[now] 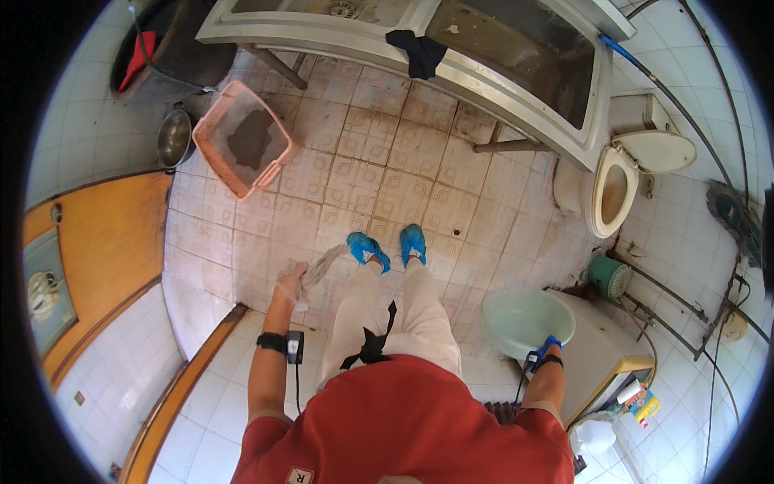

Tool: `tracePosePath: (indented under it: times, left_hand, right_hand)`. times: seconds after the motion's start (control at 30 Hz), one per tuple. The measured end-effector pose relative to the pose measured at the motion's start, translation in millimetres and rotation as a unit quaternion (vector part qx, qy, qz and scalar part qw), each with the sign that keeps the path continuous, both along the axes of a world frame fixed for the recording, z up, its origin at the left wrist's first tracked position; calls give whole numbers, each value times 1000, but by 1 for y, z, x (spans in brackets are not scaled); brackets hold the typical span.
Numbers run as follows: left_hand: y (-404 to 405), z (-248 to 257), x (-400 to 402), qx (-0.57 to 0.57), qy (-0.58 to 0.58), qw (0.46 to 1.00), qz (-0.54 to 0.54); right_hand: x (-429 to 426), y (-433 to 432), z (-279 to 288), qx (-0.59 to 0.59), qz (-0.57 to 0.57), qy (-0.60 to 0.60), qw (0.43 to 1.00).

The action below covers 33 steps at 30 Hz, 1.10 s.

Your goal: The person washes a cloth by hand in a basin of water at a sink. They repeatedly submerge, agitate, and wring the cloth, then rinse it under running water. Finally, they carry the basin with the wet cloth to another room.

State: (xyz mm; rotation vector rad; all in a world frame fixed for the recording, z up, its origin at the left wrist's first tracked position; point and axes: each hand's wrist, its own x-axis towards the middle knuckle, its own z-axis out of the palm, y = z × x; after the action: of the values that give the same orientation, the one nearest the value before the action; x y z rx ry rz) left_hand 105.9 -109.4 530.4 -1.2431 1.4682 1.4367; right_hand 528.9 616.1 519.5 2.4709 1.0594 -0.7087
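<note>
My left hand (294, 283), with what looks like thin clear plastic about it, grips a bunched greyish rag (323, 266). The rag trails to the right over the tiled floor, towards my blue shoe covers (367, 249). My right hand (551, 343), in a blue glove, is at the near rim of a pale green plastic basin (526, 317). The basin hangs tilted beside the white cabinet-like appliance (595, 339), its left side blurred. My right fingers are partly hidden at the rim.
A pink plastic tub (211, 160) with murky water stands at the upper left, beside a metal bowl (176, 138) and a dark vat (175, 66). A sink unit (520, 100) with a black cloth (420, 53) spans the far side. The toilet (598, 224) is at right.
</note>
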Motion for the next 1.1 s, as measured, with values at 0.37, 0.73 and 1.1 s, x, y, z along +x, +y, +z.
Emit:
tracePosePath:
  times: [0.37,0.73,1.1]
  left_hand:
    - [-65,39,-66,83,83,993,4]
    - [-19,223,-146,183,460,868,-45]
    - [39,330,-127,65,611,682,-397]
  right_hand:
    - [-88,-187,131,-112,-191,432,874]
    - [-329,-304,252,-152,165,467,856]
    - [-418,-358,260,-181,262,622,716]
